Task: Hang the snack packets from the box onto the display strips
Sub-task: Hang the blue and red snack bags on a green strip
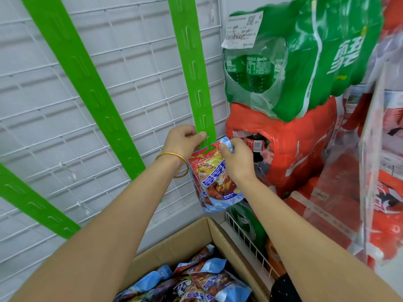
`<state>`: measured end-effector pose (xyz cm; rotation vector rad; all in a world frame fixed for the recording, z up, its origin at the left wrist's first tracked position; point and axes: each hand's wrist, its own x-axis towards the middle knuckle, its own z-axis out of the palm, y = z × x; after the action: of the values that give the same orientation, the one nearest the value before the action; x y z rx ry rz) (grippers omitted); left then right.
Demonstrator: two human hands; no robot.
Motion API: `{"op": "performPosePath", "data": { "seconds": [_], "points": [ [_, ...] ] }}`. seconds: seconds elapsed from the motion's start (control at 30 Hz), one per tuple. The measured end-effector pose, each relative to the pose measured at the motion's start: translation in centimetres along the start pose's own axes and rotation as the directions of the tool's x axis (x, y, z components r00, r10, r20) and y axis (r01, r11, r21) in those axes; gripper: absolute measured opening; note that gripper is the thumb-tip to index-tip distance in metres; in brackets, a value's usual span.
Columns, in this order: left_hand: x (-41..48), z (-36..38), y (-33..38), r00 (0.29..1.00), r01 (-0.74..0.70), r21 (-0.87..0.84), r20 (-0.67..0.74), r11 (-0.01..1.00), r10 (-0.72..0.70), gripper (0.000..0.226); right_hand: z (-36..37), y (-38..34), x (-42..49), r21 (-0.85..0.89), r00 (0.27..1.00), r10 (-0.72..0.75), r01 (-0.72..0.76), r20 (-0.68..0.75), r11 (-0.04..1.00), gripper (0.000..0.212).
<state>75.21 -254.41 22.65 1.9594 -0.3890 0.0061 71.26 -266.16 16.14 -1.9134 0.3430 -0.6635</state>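
Note:
A red-and-blue snack packet (212, 177) hangs at the lower end of the right green display strip (194, 68), with the strip showing through its hanging slot. My left hand (182, 141) pinches the strip's left edge just above the packet. My right hand (236, 158) pinches the packet's top right corner. More packets seem to hang behind the front one. Below, an open cardboard box (196, 240) holds several more snack packets (205, 280).
Two more green strips (87, 83) (32, 205) hang on the white wire grid panel (130, 62). Shrink-wrapped green soda packs (305, 62) and red ones (294, 149) are stacked close on the right. A white wire rack (246, 238) stands beside the box.

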Motion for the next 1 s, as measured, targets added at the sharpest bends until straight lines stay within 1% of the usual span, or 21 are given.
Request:
{"op": "performPosePath", "data": {
  "seconds": [0.07, 0.17, 0.3, 0.4, 0.57, 0.67, 0.7, 0.77, 0.8, 0.87, 0.93, 1.0],
  "points": [
    [-0.3, 0.1, -0.9, 1.0, 0.011, -0.005, -0.014, 1.0, -0.011, 0.023, -0.1, 0.1, 0.0, -0.028, 1.0, -0.019, 0.019, 0.004, 0.999, 0.022],
    [-0.7, 0.3, -1.7, 0.999, 0.039, -0.04, -0.034, 0.998, -0.04, 0.013, -0.2, 0.2, -0.2, -0.101, 0.998, -0.065, 0.066, 0.013, 0.993, 0.021],
    [-1.0, 0.3, -2.4, 0.998, 0.045, -0.033, -0.036, 0.998, -0.046, 0.018, -0.7, 0.3, -0.4, -0.216, 0.994, -0.095, 0.106, 0.06, 0.971, 0.017],
    [-1.5, 0.3, -2.5, 0.999, 0.036, -0.019, -0.034, 0.999, -0.037, 0.025, -0.9, 0.5, -0.6, -0.312, 0.989, -0.104, 0.132, 0.104, 0.941, 0.021],
    [-2.0, -0.1, -2.6, 0.999, -0.007, 0.038, -0.046, 0.999, 0.009, 0.037, -1.1, 0.7, -0.9, -0.303, 0.983, -0.065, 0.116, 0.172, 0.946, 0.017],
    [-2.5, -0.5, -3.5, 0.995, -0.048, 0.081, -0.087, 0.996, 0.055, 0.044, -1.6, 0.9, -1.4, -0.347, 0.971, -0.029, 0.113, 0.238, 0.931, 0.014],
    [-2.9, -0.7, -3.9, 0.99, -0.066, 0.109, -0.116, 0.992, 0.078, 0.044, -1.7, 1.0, -1.6, -0.38, 0.964, 0.002, 0.103, 0.266, 0.919, 0.016],
    [-4.1, -1.0, -4.8, 0.978, -0.083, 0.149, -0.176, 0.985, 0.109, 0.044, -1.9, 1.2, -2.0, -0.457, 0.948, 0.052, 0.102, 0.314, 0.884, 0.034],
    [-4.8, -1.0, -5.3, 0.974, -0.081, 0.163, -0.195, 0.983, 0.113, 0.043, -1.9, 1.4, -2.2, -0.48, 0.939, 0.073, 0.104, 0.335, 0.871, 0.038],
    [-6.3, -1.1, -6.5, 0.976, -0.057, 0.185, -0.194, 0.981, 0.094, 0.043, -2.0, 1.5, -2.4, -0.497, 0.926, 0.126, 0.074, 0.356, 0.865, 0.04],
    [-7.2, -1.1, -7.7, 0.982, -0.014, 0.195, -0.183, 0.981, 0.051, 0.042, -2.0, 1.8, -2.6, -0.501, 0.914, 0.156, 0.058, 0.374, 0.864, 0.034],
    [-7.5, -0.9, -8.4, 0.986, 0.022, 0.206, -0.165, 0.978, 0.013, 0.042, -1.8, 1.9, -2.7, -0.465, 0.898, 0.166, 0.047, 0.408, 0.884, 0.015]
  ]
}}
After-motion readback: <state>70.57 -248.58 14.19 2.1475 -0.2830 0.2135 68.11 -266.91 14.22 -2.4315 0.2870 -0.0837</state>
